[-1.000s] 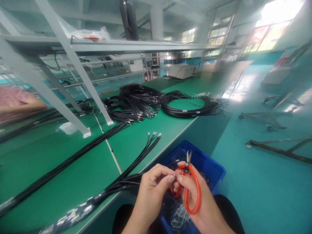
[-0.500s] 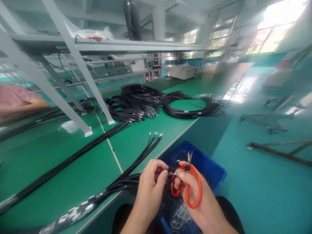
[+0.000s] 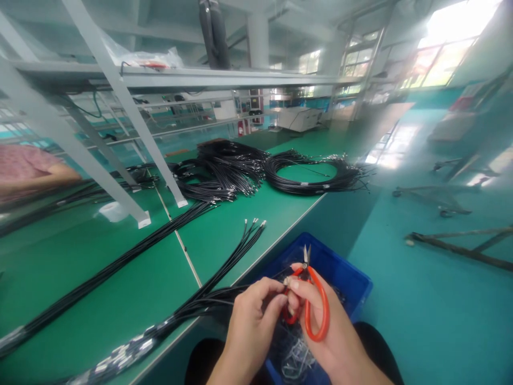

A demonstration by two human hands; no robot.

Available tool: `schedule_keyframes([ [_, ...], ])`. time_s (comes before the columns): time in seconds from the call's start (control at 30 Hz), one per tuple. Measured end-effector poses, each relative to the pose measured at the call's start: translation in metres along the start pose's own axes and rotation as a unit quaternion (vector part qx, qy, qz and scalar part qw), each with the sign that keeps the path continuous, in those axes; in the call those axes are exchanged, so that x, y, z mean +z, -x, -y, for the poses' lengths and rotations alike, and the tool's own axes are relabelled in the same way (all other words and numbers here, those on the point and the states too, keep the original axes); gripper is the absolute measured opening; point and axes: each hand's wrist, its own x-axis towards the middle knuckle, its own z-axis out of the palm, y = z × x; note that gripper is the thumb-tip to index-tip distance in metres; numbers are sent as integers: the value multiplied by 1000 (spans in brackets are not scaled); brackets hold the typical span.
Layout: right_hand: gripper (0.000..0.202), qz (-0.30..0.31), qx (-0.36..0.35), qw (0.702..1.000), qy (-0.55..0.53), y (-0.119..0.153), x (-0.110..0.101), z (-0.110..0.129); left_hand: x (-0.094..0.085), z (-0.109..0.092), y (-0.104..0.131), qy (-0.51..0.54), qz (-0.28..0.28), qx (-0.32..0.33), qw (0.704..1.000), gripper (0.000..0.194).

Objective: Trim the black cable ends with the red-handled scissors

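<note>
Red-handled scissors (image 3: 318, 310) hang in my right hand (image 3: 320, 315), their blades pointing up and slightly parted. The thumb and forefinger of that hand also pinch a small pale cable end. My left hand (image 3: 256, 315) is closed on a thin black cable, its fingertips nearly touching those of my right hand. A bundle of black cables (image 3: 188, 309) runs from the lower left toward my left hand, part of it wrapped in clear film. Several cable tips (image 3: 255, 222) fan out on the green table (image 3: 156, 278).
Below my hands is a blue bin (image 3: 356, 283) with clear scraps in it. Black cable coils (image 3: 306, 187) lie farther back. Shelf legs (image 3: 132, 117) rise at the left, near a white roll (image 3: 113, 212). A person's arm (image 3: 52, 176) shows at the far left.
My left hand has moved right and closer to my right hand. The scissors have shifted slightly left, and their blades are less widely parted.
</note>
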Motion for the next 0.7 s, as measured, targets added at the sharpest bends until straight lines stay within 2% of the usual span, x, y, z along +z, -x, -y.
schedule_keyframes([
  [0.13,22,-11,-37,998,45,-4,-2,2,3,-1,-4,103,-7,-44,994,9],
  [0.27,30,-18,-59,994,90,-7,1,5,1,-1,-7,126,3,-59,990,9],
  [0.43,27,-28,-97,984,147,-9,2,-1,2,0,-6,173,9,-80,982,10],
  [0.5,27,-45,-131,970,200,-9,-3,-3,1,1,-6,186,8,-92,978,11],
  [0.6,30,-70,-208,932,288,-8,-13,-5,0,2,-7,183,9,-96,978,11],
  [0.7,33,-35,-263,896,357,-7,-17,-5,-1,1,-7,188,12,-91,978,12],
])
